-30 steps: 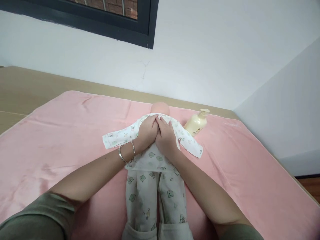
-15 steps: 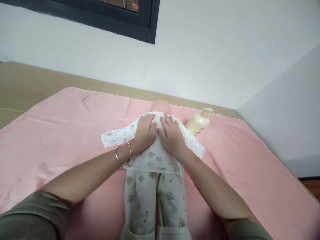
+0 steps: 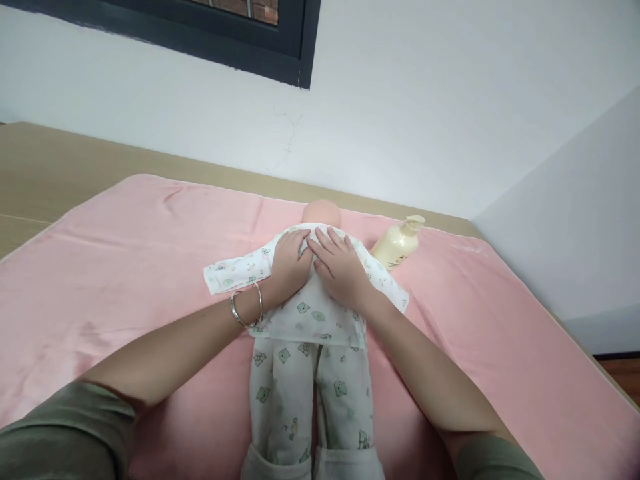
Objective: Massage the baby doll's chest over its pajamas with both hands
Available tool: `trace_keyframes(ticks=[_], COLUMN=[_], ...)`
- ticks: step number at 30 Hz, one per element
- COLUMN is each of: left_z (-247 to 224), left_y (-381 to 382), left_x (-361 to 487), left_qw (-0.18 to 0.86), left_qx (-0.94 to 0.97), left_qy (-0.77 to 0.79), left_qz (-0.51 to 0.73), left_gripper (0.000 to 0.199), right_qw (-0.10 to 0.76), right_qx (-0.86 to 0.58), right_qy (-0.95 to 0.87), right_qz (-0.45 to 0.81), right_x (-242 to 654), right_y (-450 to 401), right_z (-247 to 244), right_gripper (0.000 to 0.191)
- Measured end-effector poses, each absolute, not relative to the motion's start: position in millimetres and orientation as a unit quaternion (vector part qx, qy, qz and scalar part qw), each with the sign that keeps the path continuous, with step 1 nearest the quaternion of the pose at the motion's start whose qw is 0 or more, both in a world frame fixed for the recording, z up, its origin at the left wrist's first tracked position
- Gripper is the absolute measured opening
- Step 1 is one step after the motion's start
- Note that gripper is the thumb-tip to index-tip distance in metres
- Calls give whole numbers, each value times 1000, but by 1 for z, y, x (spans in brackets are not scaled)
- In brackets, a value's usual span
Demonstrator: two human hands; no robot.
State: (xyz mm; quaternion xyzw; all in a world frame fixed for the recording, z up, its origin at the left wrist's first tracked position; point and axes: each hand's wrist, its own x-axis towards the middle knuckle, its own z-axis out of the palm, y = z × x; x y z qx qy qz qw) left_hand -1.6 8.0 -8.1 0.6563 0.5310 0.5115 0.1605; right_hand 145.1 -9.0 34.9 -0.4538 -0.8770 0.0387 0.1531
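Note:
A baby doll [image 3: 323,212] lies on a pink blanket, its bald head pointing away from me; no face shows. It wears a white printed top [image 3: 320,323] and matching trousers [image 3: 345,400]. My left hand [image 3: 290,263] rests flat on the upper part of the top, fingers stretched out, a silver bangle [image 3: 245,307] on its wrist. Beside it my right hand [image 3: 343,267] lies on the cloth with fingers spread, its fingertips near the left thumb. Neither hand grips anything.
A cream pump bottle [image 3: 399,245] stands on the pink blanket [image 3: 125,267], just right of the doll's shoulder. The blanket covers a wooden surface [image 3: 60,150] that meets a white wall [image 3: 400,120]. A dark window frame [image 3: 290,53] is at the upper left.
My right hand has slid slightly left across the doll's top, its fingers now closer to my left hand. My left hand, the doll and the bottle look nearly unchanged.

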Motion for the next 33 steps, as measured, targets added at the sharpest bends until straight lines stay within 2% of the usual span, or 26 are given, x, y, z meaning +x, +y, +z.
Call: trace_keyframes(ticks=[5,11,16,20,25,29,33], left_z=[-11,-15,-13,-11,-16,-18,-15], left_y=[4,0,-1,-2,-1,2,2], left_x=[-6,-8,-8,-7,-8,-8,-7], left_qw=[181,207,232,242,242,220,209], left_qx=[659,650,627,609,614,625,635], left_qy=[506,504,510,519,511,508,507], left_qz=[527,530,541,548,550,550,544], left_gripper=[41,46,48,44,42,41,40], right_qw=[188,140,125,151,180,170,180], right_qx=[-415,-391,-462,-551,-453,-439,-526], right_qy=[-890,-908,-876,-820,-873,-882,-829], right_qz=[25,59,56,8,-27,32,56], right_x=[137,145,154,145,122,136,158], right_y=[-29,-8,8,-15,-53,-20,16], right_z=[29,36,40,34,24,27,33], right_gripper=[57,53,52,55,55,53,54])
